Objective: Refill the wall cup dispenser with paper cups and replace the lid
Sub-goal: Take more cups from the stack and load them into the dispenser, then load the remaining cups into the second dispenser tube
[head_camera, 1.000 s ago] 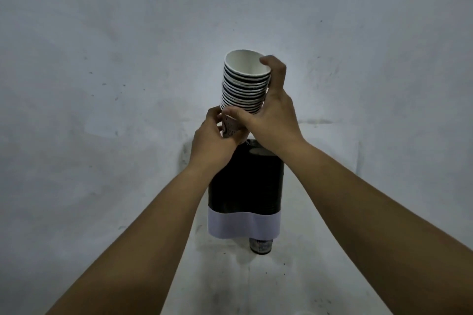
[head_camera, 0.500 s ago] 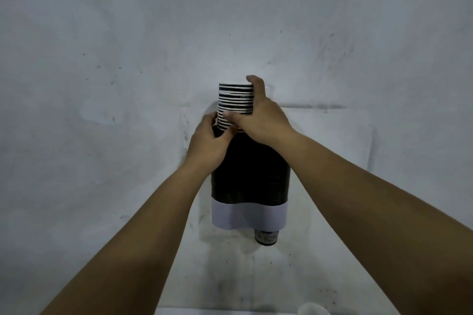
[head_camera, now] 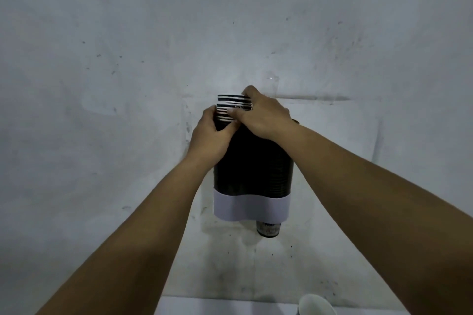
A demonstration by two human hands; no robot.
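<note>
A dark cup dispenser (head_camera: 253,166) with a white lower band hangs on the grey wall. A stack of paper cups (head_camera: 230,106) with black-and-white rims sticks out of its open top on the left side. My right hand (head_camera: 263,115) wraps the stack from the right, with fingers over its top rims. My left hand (head_camera: 212,135) grips the stack's lower left where it enters the dispenser. One cup bottom (head_camera: 268,229) pokes out beneath the white band. The lid is not in view.
A white surface (head_camera: 230,307) runs along the bottom edge below the dispenser. On it at the lower right stands a white round object (head_camera: 316,305), maybe a cup. A paler patch of wall (head_camera: 332,123) surrounds the dispenser.
The stack of cups has gone down into the dispenser's top, from held above it to mostly sunk in. Both hands followed it downward.
</note>
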